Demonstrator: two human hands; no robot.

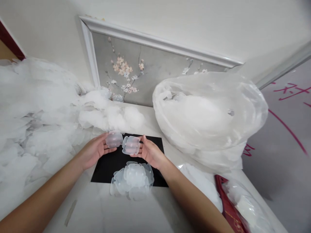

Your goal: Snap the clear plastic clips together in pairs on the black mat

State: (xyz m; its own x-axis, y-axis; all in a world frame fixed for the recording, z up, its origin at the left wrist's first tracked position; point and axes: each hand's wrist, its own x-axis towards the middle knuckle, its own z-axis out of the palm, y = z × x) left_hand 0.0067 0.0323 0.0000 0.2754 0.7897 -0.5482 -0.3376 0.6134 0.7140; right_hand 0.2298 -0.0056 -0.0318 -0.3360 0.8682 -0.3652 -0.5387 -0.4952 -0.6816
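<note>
Over a black mat (104,170), my left hand (95,150) grips a small clear plastic piece (114,139) with rounded corners by its left edge. My right hand (149,150), thumb up, is closed on a second clear plastic piece (130,145) of the same look, with fingers showing through it. The two pieces are side by side, close together. Nearer to me, a loose pile of similar pieces (136,174) lies across the mat's front edge.
A large heap of translucent pieces (36,129) fills the left side. At the right stands a big clear plastic bag (209,123) holding more. A red object (229,207) and a small bag (250,207) lie front right. Behind is a framed flower panel (150,58).
</note>
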